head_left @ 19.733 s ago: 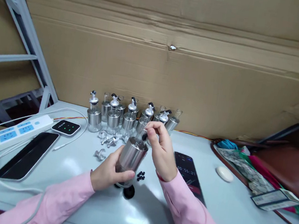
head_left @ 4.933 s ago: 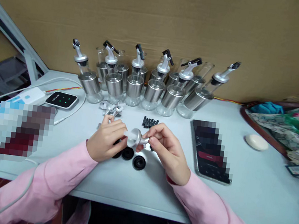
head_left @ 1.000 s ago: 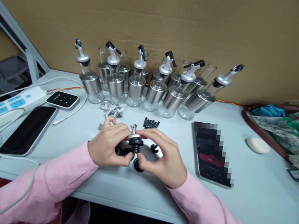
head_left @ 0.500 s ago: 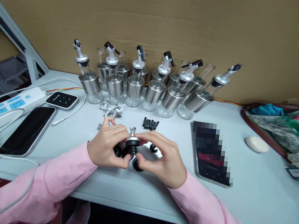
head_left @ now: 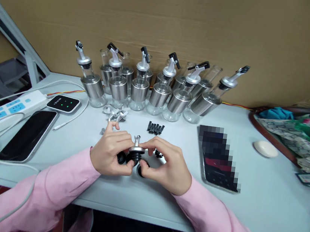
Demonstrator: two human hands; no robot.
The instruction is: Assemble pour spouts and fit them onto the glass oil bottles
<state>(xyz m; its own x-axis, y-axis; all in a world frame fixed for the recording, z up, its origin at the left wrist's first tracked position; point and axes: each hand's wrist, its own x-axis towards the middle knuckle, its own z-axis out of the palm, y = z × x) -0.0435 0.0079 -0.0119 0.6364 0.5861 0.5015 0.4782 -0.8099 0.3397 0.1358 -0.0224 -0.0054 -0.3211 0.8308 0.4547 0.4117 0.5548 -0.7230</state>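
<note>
Between both hands is a bottle pourer (head_left: pixel 137 149) with a silver spout on top and a black ribbed stopper below. My left hand (head_left: pixel 112 150) is closed on its left side, the thumb at the stopper. My right hand (head_left: pixel 170 165) pinches it from the right with thumb and index finger. Under the fingers lies a black stopper (head_left: pixel 121 157), and another black stopper (head_left: pixel 140 169) is partly hidden by the right thumb. Just beyond the left hand sit several silver spouts (head_left: pixel 117 114). Short black levers (head_left: pixel 155 127) lie in a row past the right hand, with small black parts (head_left: pixel 158 153) nearer.
Several glass-and-steel bottles (head_left: pixel 159 95) line the back, the front ones fitted with pourers. Left are a phone (head_left: pixel 30 134), a hotspot device (head_left: pixel 63 103), a power strip (head_left: pixel 9 109) and white cables. To the right lie another phone (head_left: pixel 214 161) and a white oval object (head_left: pixel 265 148).
The pourer sits more upright, its silver collar tilting level between my fingers. Both hands stay around it with only slight movement.
</note>
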